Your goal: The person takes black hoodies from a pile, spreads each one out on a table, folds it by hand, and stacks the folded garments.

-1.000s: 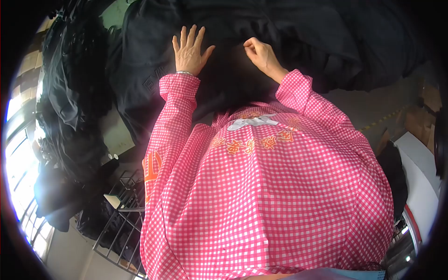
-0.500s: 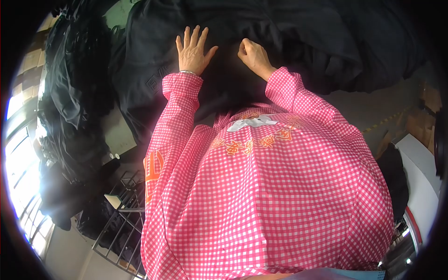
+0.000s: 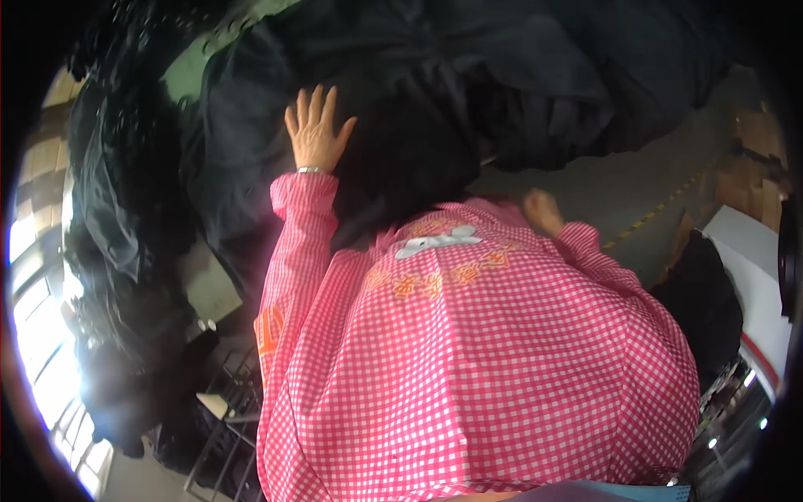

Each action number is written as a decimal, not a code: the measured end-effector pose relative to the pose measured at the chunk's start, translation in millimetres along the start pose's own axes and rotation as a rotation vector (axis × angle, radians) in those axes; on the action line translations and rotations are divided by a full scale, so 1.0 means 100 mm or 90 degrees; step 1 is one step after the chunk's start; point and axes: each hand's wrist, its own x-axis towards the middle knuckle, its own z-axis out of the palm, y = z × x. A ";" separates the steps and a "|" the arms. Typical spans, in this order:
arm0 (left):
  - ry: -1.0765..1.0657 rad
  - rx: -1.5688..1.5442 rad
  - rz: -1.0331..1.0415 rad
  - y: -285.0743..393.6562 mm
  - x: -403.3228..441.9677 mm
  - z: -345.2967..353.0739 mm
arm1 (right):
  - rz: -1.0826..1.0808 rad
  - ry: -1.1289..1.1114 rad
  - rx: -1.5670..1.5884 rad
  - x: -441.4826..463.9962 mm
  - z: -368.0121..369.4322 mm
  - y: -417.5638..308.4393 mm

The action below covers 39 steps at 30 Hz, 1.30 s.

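Black fabric (image 3: 401, 125) is spread in a large, loosely creased heap in front of me. My left hand (image 3: 316, 140) lies flat on it, palm down with fingers spread, a metal band at the wrist. Off to the right, beyond the fabric's near edge and beside my pink checked smock (image 3: 468, 335), is my right hand (image 3: 542, 209). It is somewhat blurred, its fingers curled closed and turned away. Whatever they may hold is hidden.
More black cloth (image 3: 117, 201) is piled along the left side near bright windows. A metal rack (image 3: 222, 443) stands at lower left. On the right are floor with yellow-black tape (image 3: 661, 205), cardboard (image 3: 757, 138) and a white panel (image 3: 749, 259).
My right hand has left the black fabric, moving right and back toward my body, still curled. My left hand stays spread on the fabric; the view has shifted slightly.
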 end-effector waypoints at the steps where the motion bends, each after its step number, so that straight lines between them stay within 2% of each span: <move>1: 0.013 -0.010 0.014 0.03 -0.01 -0.02 | 0.102 -0.078 0.127 -0.20 -0.02 0.21; 4: 0.006 0.006 0.017 0.20 -0.02 -0.08 | 0.357 -0.341 0.536 -0.63 -0.26 0.56; 6: -0.001 0.018 0.015 0.24 -0.01 -0.10 | 0.433 -0.548 0.813 -0.40 -0.72 -0.02; 7: -0.007 0.025 0.011 0.27 -0.03 -0.11 | 0.408 -0.540 0.865 -0.24 -0.98 -0.31; 8: -0.004 0.031 0.011 0.30 -0.02 -0.12 | 0.370 -0.456 0.859 -0.03 -1.25 -0.59; 10: -0.002 0.032 0.014 0.35 -0.02 -0.15 | 0.278 -0.191 0.705 0.36 -1.57 -0.85; 11: -0.002 0.030 0.015 0.36 -0.03 -0.17 | 0.246 -0.118 0.627 0.54 -1.63 -0.75; 14: 0.007 0.038 0.007 0.33 -0.05 -0.20 | 0.310 -0.041 0.777 0.94 -1.64 -0.57; 18: -0.010 0.012 0.013 0.35 -0.10 -0.22 | 0.305 0.161 1.151 1.20 -1.53 -0.52; 21: -0.011 0.050 -0.022 0.54 -0.05 -0.42 | 0.277 0.141 1.260 1.37 -1.59 -0.54; 23: 0.071 0.030 0.037 0.86 0.10 -0.68 | 0.117 0.167 1.214 1.55 -1.86 -0.40; 24: 0.096 -0.044 0.088 1.03 0.17 -0.72 | 0.040 0.177 1.188 1.64 -1.98 -0.34; 25: 0.077 -0.161 0.114 1.23 0.21 -0.71 | -0.036 0.187 1.161 1.71 -2.04 -0.34; 27: -0.039 -0.391 0.128 1.62 0.17 -0.34 | -0.059 0.188 1.117 1.83 -2.29 -0.64; 28: -0.035 -0.393 0.176 1.78 0.08 0.12 | -0.085 0.195 1.073 1.87 -2.34 -0.72; 29: -0.103 -0.262 0.189 1.92 0.04 0.16 | -0.085 0.193 1.070 1.86 -2.31 -0.74; 32: -0.184 -0.110 0.205 2.16 -0.06 0.31 | -0.098 0.303 0.552 1.91 -2.09 -0.49; 35: -0.312 -0.189 0.166 2.22 -0.07 0.37 | -0.122 0.365 0.037 2.14 -1.95 -0.36; 36: -0.305 -0.186 0.155 2.25 -0.12 0.48 | -0.134 0.361 0.038 2.30 -2.03 -0.36; 38: -0.313 -0.481 0.149 2.26 -0.28 0.76 | -0.199 0.419 0.060 2.75 -2.32 -0.26; 39: -0.312 -0.478 0.139 2.20 -0.30 0.72 | -0.225 0.445 0.071 2.93 -2.42 -0.24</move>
